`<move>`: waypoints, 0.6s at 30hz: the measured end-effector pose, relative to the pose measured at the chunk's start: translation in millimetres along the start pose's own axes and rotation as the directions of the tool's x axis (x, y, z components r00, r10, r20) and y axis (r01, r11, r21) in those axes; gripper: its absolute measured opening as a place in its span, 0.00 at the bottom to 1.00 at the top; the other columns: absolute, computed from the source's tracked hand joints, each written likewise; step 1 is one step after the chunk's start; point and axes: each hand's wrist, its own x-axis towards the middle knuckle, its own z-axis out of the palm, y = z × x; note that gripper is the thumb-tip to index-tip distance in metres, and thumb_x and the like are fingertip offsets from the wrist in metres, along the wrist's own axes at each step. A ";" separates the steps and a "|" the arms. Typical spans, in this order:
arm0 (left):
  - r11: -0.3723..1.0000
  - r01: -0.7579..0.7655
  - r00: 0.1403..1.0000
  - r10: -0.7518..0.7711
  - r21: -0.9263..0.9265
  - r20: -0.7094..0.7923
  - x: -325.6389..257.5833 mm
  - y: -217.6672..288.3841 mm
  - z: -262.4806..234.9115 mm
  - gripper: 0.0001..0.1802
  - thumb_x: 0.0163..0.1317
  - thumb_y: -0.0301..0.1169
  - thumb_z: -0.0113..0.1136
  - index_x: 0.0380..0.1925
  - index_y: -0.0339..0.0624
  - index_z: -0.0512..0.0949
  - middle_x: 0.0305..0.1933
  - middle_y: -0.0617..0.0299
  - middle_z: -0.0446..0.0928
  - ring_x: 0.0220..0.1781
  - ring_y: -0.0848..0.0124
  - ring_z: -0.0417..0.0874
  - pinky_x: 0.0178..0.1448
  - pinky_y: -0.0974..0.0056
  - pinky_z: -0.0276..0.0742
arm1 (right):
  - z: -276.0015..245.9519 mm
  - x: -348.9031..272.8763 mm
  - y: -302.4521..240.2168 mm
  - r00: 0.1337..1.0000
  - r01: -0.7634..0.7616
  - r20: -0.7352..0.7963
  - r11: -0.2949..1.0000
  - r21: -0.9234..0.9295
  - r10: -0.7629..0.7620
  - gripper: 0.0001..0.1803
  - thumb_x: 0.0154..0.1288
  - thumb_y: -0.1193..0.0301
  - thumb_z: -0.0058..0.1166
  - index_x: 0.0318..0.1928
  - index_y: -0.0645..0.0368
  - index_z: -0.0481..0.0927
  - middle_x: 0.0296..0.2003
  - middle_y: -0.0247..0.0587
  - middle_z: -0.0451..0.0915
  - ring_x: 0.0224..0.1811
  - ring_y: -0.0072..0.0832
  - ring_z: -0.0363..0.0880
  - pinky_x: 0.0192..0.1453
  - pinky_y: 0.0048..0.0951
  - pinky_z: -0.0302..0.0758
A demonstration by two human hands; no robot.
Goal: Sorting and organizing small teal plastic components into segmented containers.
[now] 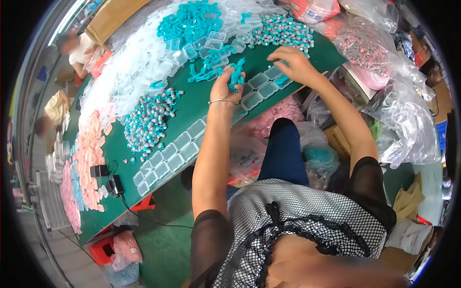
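Observation:
My left hand [225, 89], with a bangle on its wrist, is closed around a bunch of soft teal strips [236, 74] that stick up past the fingers. It is raised over the row of small clear plastic boxes [182, 141] set along the table's near edge. My right hand [297, 66] hovers above the right end of that row, fingers curved and apart from the thumb, with nothing visible in them. Just below it, a teal strip [282, 81] lies in one of the boxes. More loose teal strips [206, 72] are spread on the green table beyond my left hand.
Heaps of small teal-and-silver pieces [151, 120] and clear boxes [120, 77] cover the green table [192, 98], beside a large teal pile [189, 24]. Peach pieces [91, 158] and black adapters [114, 185] lie at left. Plastic bags [403, 120] crowd the right. Two people sit far left.

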 end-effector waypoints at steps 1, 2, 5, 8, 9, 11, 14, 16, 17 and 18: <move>1.000 0.001 1.000 -0.001 0.017 0.007 -0.8 -1.4 1.0 0.17 0.60 0.31 0.63 0.47 0.49 0.70 0.40 0.59 0.76 0.39 0.58 0.81 0.16 0.72 0.67 | 1.4 6.5 -15.8 0.993 0.078 -0.097 0.991 0.111 -0.068 0.20 0.53 0.76 0.59 0.49 0.54 0.78 0.49 0.42 0.77 0.54 0.39 0.74 0.57 0.37 0.72; 0.999 0.002 1.000 -0.003 0.034 0.013 -2.1 -1.7 1.3 0.14 0.60 0.31 0.63 0.45 0.49 0.71 0.40 0.59 0.76 0.39 0.58 0.81 0.16 0.73 0.66 | 4.2 14.3 -26.5 0.972 0.165 -0.199 0.963 0.213 -0.123 0.19 0.53 0.76 0.60 0.48 0.55 0.78 0.48 0.41 0.78 0.52 0.40 0.75 0.55 0.38 0.72; 0.996 0.054 0.997 -0.057 0.064 0.046 -12.7 2.4 1.9 0.14 0.60 0.30 0.63 0.45 0.49 0.71 0.39 0.58 0.77 0.37 0.61 0.81 0.15 0.74 0.65 | 23.9 32.8 -46.3 0.948 0.252 -0.252 0.942 0.220 -0.194 0.18 0.53 0.76 0.59 0.47 0.55 0.78 0.46 0.40 0.78 0.50 0.41 0.76 0.55 0.39 0.72; 0.993 0.086 0.993 -0.092 0.086 0.075 -15.8 10.5 -3.9 0.18 0.58 0.30 0.63 0.48 0.52 0.70 0.38 0.61 0.79 0.30 0.65 0.82 0.15 0.74 0.64 | 27.7 43.8 -46.9 0.968 0.230 -0.156 0.940 0.250 -0.195 0.14 0.54 0.75 0.59 0.43 0.55 0.79 0.41 0.37 0.79 0.47 0.38 0.77 0.52 0.38 0.71; 0.989 0.113 0.988 -0.121 0.094 0.092 -16.0 12.2 -5.3 0.18 0.58 0.30 0.63 0.48 0.52 0.71 0.37 0.60 0.79 0.29 0.65 0.82 0.15 0.74 0.64 | 26.2 44.0 -47.3 0.984 0.175 -0.060 0.953 0.248 -0.165 0.13 0.54 0.76 0.59 0.42 0.56 0.79 0.39 0.37 0.80 0.45 0.37 0.77 0.52 0.38 0.71; 0.990 0.115 0.991 -0.120 0.085 0.060 -14.6 16.6 -7.6 0.17 0.59 0.32 0.62 0.48 0.52 0.71 0.36 0.59 0.79 0.28 0.65 0.82 0.14 0.74 0.64 | 24.7 41.4 -49.0 0.967 0.231 -0.147 0.958 0.168 -0.207 0.11 0.54 0.74 0.60 0.40 0.55 0.79 0.35 0.34 0.80 0.41 0.34 0.77 0.47 0.36 0.70; 0.981 0.106 0.994 -0.107 0.164 0.000 -16.6 20.3 -11.0 0.13 0.65 0.35 0.56 0.45 0.40 0.72 0.39 0.53 0.79 0.31 0.66 0.81 0.13 0.74 0.66 | 19.4 35.2 -50.7 0.973 0.177 -0.162 0.982 0.060 -0.165 0.11 0.54 0.74 0.61 0.39 0.54 0.78 0.34 0.32 0.80 0.40 0.32 0.78 0.49 0.35 0.68; 0.978 0.130 0.991 -0.133 0.160 0.006 -16.2 20.2 -10.2 0.14 0.65 0.36 0.55 0.45 0.40 0.71 0.39 0.53 0.79 0.31 0.65 0.81 0.13 0.74 0.66 | 19.8 29.6 -46.2 0.974 0.170 -0.161 0.984 0.061 -0.158 0.11 0.54 0.74 0.61 0.39 0.54 0.78 0.34 0.32 0.80 0.40 0.32 0.78 0.47 0.35 0.69; 0.975 0.150 0.988 -0.154 0.161 0.012 -16.0 20.0 -10.1 0.14 0.65 0.37 0.54 0.45 0.40 0.71 0.39 0.52 0.79 0.31 0.65 0.81 0.13 0.74 0.66 | 20.8 27.0 -42.6 0.974 0.165 -0.165 0.984 0.064 -0.153 0.12 0.53 0.73 0.61 0.39 0.55 0.78 0.34 0.33 0.80 0.39 0.32 0.78 0.46 0.35 0.69; 0.973 0.165 0.985 -0.170 0.158 0.019 -15.5 20.0 -10.3 0.14 0.66 0.37 0.52 0.45 0.40 0.71 0.40 0.51 0.79 0.30 0.65 0.81 0.13 0.74 0.66 | 22.0 27.0 -36.8 0.980 0.138 -0.169 0.971 0.196 -0.106 0.10 0.53 0.72 0.61 0.37 0.55 0.78 0.31 0.35 0.81 0.37 0.33 0.80 0.40 0.35 0.73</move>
